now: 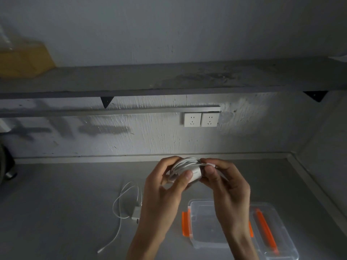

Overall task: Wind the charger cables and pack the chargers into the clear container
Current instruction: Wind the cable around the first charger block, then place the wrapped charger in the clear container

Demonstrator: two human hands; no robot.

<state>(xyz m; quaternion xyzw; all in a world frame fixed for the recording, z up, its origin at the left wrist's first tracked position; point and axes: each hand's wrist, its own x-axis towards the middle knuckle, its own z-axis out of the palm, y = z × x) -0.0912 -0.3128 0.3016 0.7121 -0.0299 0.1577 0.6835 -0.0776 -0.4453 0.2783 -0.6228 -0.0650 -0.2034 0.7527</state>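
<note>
Your left hand (163, 186) curls its fingers (170, 163) round the wound white charger (195, 175), held above the worktop (56, 203) near its back edge. Your right hand (227, 186) pinches the cable end. A second charger (136, 212) lies unwound left of the clear container (202, 228) at the front.
</note>
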